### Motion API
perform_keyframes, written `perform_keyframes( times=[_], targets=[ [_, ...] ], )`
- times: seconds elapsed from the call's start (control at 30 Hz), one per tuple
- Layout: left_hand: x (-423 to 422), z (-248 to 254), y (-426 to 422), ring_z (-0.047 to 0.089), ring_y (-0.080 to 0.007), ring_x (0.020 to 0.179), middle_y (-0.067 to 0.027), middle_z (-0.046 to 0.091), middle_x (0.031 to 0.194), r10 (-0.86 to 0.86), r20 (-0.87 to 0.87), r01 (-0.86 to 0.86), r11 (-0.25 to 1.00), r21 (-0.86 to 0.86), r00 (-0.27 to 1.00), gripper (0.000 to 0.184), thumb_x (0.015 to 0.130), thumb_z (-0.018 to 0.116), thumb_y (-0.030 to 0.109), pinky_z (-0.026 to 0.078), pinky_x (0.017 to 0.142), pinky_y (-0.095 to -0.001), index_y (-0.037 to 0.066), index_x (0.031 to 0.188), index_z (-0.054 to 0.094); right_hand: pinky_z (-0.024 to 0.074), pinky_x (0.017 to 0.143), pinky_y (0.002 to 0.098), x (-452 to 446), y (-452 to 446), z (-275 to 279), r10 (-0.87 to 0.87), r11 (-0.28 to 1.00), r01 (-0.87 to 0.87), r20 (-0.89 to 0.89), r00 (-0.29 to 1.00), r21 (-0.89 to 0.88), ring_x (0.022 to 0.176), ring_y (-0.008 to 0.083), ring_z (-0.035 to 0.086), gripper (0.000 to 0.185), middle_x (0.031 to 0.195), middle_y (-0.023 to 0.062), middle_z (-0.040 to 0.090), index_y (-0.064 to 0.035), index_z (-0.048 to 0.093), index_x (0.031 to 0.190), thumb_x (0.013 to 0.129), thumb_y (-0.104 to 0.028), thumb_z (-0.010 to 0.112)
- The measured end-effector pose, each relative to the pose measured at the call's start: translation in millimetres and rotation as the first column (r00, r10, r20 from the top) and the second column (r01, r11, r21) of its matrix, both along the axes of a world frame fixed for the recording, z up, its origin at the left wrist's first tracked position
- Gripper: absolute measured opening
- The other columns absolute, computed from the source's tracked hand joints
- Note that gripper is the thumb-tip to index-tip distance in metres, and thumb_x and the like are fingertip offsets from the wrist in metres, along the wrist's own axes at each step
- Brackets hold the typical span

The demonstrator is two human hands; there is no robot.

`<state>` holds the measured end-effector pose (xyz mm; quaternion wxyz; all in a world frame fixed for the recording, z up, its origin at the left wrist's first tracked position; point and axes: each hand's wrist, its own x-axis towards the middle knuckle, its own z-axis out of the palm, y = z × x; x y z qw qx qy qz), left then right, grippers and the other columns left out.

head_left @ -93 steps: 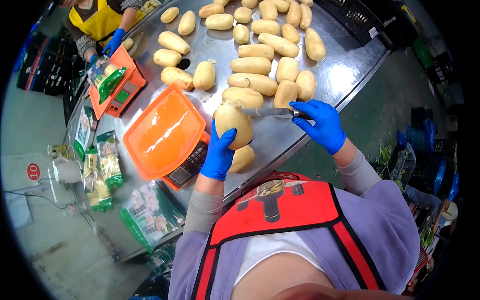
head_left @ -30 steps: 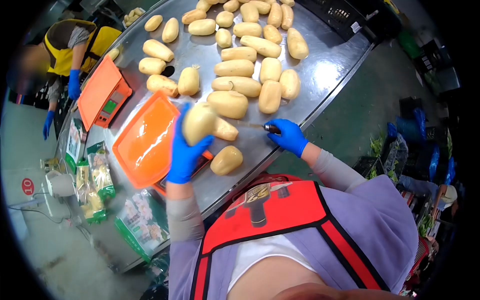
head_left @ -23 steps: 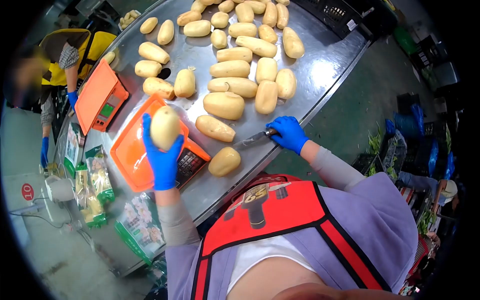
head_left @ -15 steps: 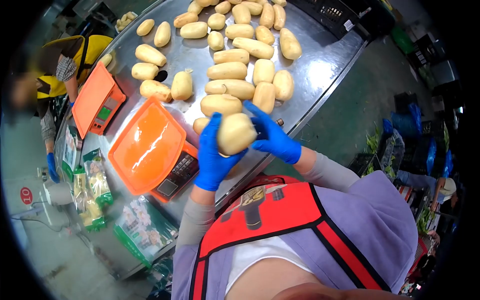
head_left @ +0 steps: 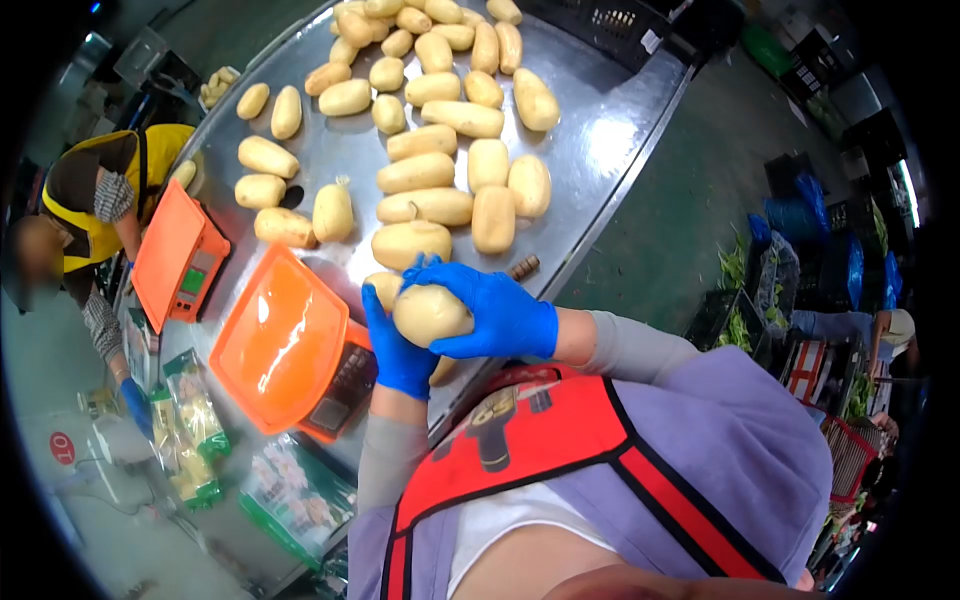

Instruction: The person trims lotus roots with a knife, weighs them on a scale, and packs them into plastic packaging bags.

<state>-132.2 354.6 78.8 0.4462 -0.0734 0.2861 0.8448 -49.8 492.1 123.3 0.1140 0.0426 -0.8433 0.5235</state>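
A thick, pale yellow root piece is held between my two blue-gloved hands above the front of the steel table. My left hand grips it from the left and below. Across its top and right side lie the fingers of my right hand. Behind my hands, the knife's handle rests on the table; its blade is hidden. A further piece shows partly behind my left hand. Beyond it sits a larger root piece, with several more spread over the table.
An orange-topped scale stands left of my hands, a second orange scale farther left. Packaged bags and a green-white bag lie near the left edge. A co-worker in a yellow apron is at the far left. A black crate sits at the back.
The knife has left my right hand and lies on the table. My left hand brought the root piece back from over the scale, and my right hand has closed on it too.
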Motion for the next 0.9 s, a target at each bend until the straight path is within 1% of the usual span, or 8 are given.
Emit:
perform_keyframes(
  times=[0.07, 0.23, 0.3, 0.37, 0.5, 0.57, 0.73, 0.9],
  targets=[
    [-10.8, -21.3, -7.3, 0.031, -0.0298, 0.131, -0.0153, 0.035, 0.141, -0.007, 0.017, 0.005, 0.995, 0.095, 1.000, 0.078, 0.088, 0.029, 0.064, 0.022, 0.110, -0.0429, 0.003, 0.137, 0.034, 0.0463, 0.088, 0.0393, 1.2, 11.3, 10.8, 0.029, 0.999, -0.027, 0.056, 0.998, -0.033, 0.106, 0.0328, 0.057, 0.074, 0.125, 0.0163, 0.051, -0.0118, 0.041, 0.131, 0.068, -0.031, 0.076],
    [-23.7, -25.6, -16.0, 0.030, -0.0306, 0.132, -0.0156, 0.033, 0.143, 0.078, 0.127, -0.103, 0.975, 0.197, 0.989, 0.081, 0.087, 0.028, 0.065, 0.020, 0.111, -0.0429, 0.003, 0.139, 0.031, 0.0427, 0.095, 0.0378, 8.1, 3.9, 20.2, -0.215, 0.974, 0.173, -0.353, 0.911, -0.145, 0.115, 0.0304, 0.052, 0.073, 0.134, 0.0147, 0.045, -0.0073, 0.041, 0.130, 0.069, -0.024, 0.078],
    [-7.2, 3.5, 1.2, 0.035, -0.0280, 0.129, -0.0147, 0.037, 0.140, -0.006, -0.074, 0.018, 0.987, 0.163, 0.997, 0.081, 0.088, 0.028, 0.065, 0.025, 0.109, -0.0409, 0.001, 0.138, 0.032, 0.0393, 0.098, 0.0376, 4.7, -6.1, 3.2, 0.048, 0.994, -0.050, -0.019, 0.999, -0.100, 0.119, 0.0301, 0.049, 0.074, 0.134, 0.0143, 0.045, -0.0081, 0.040, 0.131, 0.070, -0.026, 0.076],
    [-3.7, -6.8, 1.1, 0.039, -0.0304, 0.127, -0.0149, 0.039, 0.139, -0.023, 0.033, 0.018, 0.991, 0.136, 0.999, 0.073, 0.090, 0.031, 0.060, 0.028, 0.108, -0.0428, 0.003, 0.137, 0.035, 0.0379, 0.099, 0.0380, 2.2, 6.1, 8.3, 0.062, 0.984, -0.042, 0.115, 0.991, -0.171, 0.119, 0.0281, 0.048, 0.075, 0.129, 0.0166, 0.047, -0.0054, 0.041, 0.128, 0.067, -0.023, 0.080],
    [-6.0, -20.2, -6.2, 0.037, -0.0303, 0.128, -0.0149, 0.038, 0.140, 0.055, -0.143, -0.051, 0.998, 0.035, 0.988, 0.069, 0.091, 0.032, 0.057, 0.027, 0.108, -0.0431, 0.004, 0.136, 0.036, 0.0390, 0.098, 0.0376, 0.5, 11.0, 23.4, -0.013, 0.982, 0.002, -0.058, 0.998, -0.187, 0.119, 0.0277, 0.048, 0.075, 0.129, 0.0158, 0.047, -0.0053, 0.041, 0.128, 0.067, -0.022, 0.080],
    [-14.4, -26.0, -12.2, 0.041, -0.0262, 0.125, -0.0128, 0.041, 0.138, 0.046, 0.036, -0.051, 0.990, 0.129, 0.998, 0.075, 0.090, 0.029, 0.061, 0.028, 0.107, -0.0385, 0.004, 0.138, 0.033, 0.0409, 0.096, 0.0364, -2.2, 1.4, 13.1, -0.213, 0.968, 0.158, -0.311, 0.926, -0.193, 0.118, 0.0277, 0.050, 0.075, 0.132, 0.0131, 0.048, -0.0079, 0.038, 0.133, 0.071, -0.026, 0.075],
    [-1.8, 5.7, -4.3, 0.042, -0.0268, 0.123, -0.0112, 0.041, 0.137, 0.019, 0.039, -0.028, 0.969, 0.247, 0.999, 0.070, 0.092, 0.028, 0.058, 0.029, 0.106, -0.0393, 0.006, 0.139, 0.031, 0.0428, 0.093, 0.0364, -11.1, 1.7, -2.8, 0.017, 0.993, -0.015, 0.022, 1.000, -0.118, 0.115, 0.0299, 0.052, 0.075, 0.126, 0.0151, 0.051, -0.0071, 0.039, 0.132, 0.070, -0.027, 0.077],
    [-0.7, -2.0, -10.2, 0.045, -0.0263, 0.120, -0.0089, 0.050, 0.128, 0.066, 0.020, -0.065, 0.998, -0.006, 0.998, 0.061, 0.090, 0.040, 0.056, 0.037, 0.098, -0.0373, 0.011, 0.132, 0.041, 0.0415, 0.096, 0.0376, -23.8, 0.4, -7.1, -0.391, 0.908, 0.320, -0.273, 0.879, -0.269, 0.117, 0.0330, 0.049, 0.070, 0.129, 0.0177, 0.047, -0.0073, 0.041, 0.130, 0.072, -0.028, 0.075]
  ],
)
